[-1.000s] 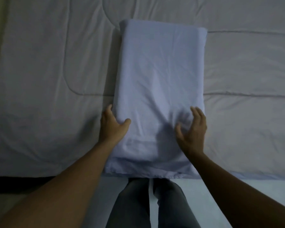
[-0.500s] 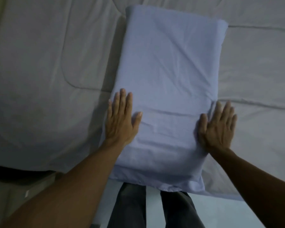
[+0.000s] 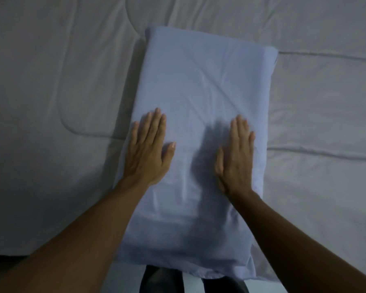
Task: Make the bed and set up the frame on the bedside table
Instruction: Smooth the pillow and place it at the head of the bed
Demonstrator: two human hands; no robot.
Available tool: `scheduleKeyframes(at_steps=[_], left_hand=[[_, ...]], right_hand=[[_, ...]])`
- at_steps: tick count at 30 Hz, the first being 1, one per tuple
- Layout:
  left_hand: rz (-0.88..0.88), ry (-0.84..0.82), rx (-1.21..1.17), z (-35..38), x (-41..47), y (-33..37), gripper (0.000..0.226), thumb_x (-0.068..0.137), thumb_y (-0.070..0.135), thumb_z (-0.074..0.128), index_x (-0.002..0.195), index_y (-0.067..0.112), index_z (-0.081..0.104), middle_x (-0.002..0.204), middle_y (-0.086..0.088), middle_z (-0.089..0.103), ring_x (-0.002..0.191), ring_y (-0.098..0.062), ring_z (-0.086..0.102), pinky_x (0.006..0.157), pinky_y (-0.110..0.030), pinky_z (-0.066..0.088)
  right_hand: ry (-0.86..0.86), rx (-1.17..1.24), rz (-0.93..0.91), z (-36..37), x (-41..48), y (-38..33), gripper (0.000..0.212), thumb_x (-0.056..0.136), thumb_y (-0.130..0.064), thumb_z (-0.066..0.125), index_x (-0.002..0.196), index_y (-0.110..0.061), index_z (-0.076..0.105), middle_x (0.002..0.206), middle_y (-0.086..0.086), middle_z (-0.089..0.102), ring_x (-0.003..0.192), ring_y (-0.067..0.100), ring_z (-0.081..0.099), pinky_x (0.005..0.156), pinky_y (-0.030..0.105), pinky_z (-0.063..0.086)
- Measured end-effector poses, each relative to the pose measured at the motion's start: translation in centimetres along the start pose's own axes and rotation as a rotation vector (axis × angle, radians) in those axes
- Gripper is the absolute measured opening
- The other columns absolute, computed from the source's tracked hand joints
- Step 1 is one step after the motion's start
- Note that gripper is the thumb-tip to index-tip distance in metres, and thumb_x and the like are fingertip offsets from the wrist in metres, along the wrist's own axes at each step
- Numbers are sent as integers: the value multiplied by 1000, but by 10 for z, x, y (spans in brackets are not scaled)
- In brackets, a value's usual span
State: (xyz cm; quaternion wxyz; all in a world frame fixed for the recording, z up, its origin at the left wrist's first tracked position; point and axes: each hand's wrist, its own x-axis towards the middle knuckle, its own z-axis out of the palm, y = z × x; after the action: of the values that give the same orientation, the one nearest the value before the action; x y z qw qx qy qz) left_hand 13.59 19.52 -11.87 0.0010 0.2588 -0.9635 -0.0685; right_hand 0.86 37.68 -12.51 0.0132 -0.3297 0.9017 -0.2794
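Observation:
A pale blue pillow (image 3: 201,81) lies lengthwise on the grey quilted bedcover (image 3: 51,81), its near end hanging a little past the bed's front edge. My left hand (image 3: 148,149) lies flat on the pillow's left side, fingers straight and together, thumb spread. My right hand (image 3: 237,153) lies flat on the pillow's right side, fingers straight. Both palms press on the fabric about halfway along the pillow. No frame or bedside table is in view.
The bedcover spreads wide to the left and right of the pillow, with stitched seams (image 3: 325,151) across it. My legs in dark trousers (image 3: 163,280) stand against the bed's front edge. A dark gap (image 3: 0,263) shows under the bed at the lower left.
My right hand has come from the pillow's right edge onto its top. My left hand has slid a little further up. Both hands now lie flat, after gripping the near end a second ago.

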Motion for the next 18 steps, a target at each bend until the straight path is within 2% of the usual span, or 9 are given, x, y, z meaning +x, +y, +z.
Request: scheduleKeyframes(at_steps=[2, 5, 7, 9, 11, 13, 16, 17, 18], left_hand=[[123, 31, 10, -4, 39, 9, 65, 100, 41, 32, 155, 8, 21, 164, -8, 14, 152, -23, 11, 121, -50, 14], [268, -7, 87, 5, 71, -3, 59, 103, 38, 30, 156, 14, 21, 164, -4, 17, 152, -22, 14, 122, -47, 15], [214, -30, 94, 12, 76, -29, 61, 103, 43, 28, 157, 18, 19, 165, 0, 14, 152, -20, 13, 122, -46, 14], [19, -22, 28, 11, 80, -48, 65, 101, 46, 28, 157, 16, 14, 166, -1, 9, 153, -21, 10, 122, -50, 12], [-90, 16, 3, 3, 96, -46, 68, 99, 45, 29, 157, 11, 15, 165, -6, 9, 152, -24, 11, 121, -52, 13], [-23, 73, -5, -6, 120, -32, 68, 98, 43, 29, 156, 9, 17, 165, -9, 10, 153, -23, 10, 122, -51, 11], [286, 38, 53, -1, 150, -23, 64, 100, 42, 27, 156, 13, 19, 165, -6, 12, 152, -23, 11, 122, -48, 13], [345, 4, 88, 4, 156, -28, 63, 101, 44, 25, 156, 16, 19, 165, -4, 13, 152, -21, 13, 122, -46, 13], [341, -27, 108, 8, 160, -35, 63, 101, 47, 23, 157, 19, 18, 165, -2, 13, 152, -20, 13, 123, -46, 12]], right_hand=[[-122, 31, -183, 11, 34, -11, 62, 98, -15, 43, 154, 4, 25, 164, 23, 18, 154, 37, 12, 126, 51, 8], [-263, -205, -338, 31, 55, 1, 62, 104, -36, 35, 158, -9, 22, 167, 11, 15, 155, 27, 10, 124, 52, 14], [-227, -336, -188, 29, 58, 23, 65, 104, -46, 30, 159, -14, 20, 168, 6, 15, 155, 25, 11, 124, 50, 13], [-149, -342, 100, 20, 65, 39, 67, 104, -46, 24, 160, -10, 13, 168, 9, 9, 156, 26, 5, 125, 50, 9], [-85, -315, 248, 17, 81, 39, 67, 105, -42, 19, 159, -5, 8, 168, 14, 4, 156, 29, 0, 125, 51, 6], [-58, -263, 136, 22, 106, 22, 64, 106, -37, 23, 158, -2, 10, 167, 18, 6, 155, 32, 2, 125, 51, 5], [-218, -296, -201, 40, 137, 10, 63, 106, -41, 25, 160, -12, 14, 168, 10, 9, 156, 27, 6, 125, 51, 8], [-249, -334, -178, 43, 145, 16, 64, 105, -47, 22, 160, -17, 13, 169, 5, 8, 156, 23, 5, 125, 50, 8], [-245, -359, -70, 42, 151, 27, 66, 103, -52, 20, 161, -21, 12, 169, 0, 7, 156, 21, 4, 125, 51, 7]])
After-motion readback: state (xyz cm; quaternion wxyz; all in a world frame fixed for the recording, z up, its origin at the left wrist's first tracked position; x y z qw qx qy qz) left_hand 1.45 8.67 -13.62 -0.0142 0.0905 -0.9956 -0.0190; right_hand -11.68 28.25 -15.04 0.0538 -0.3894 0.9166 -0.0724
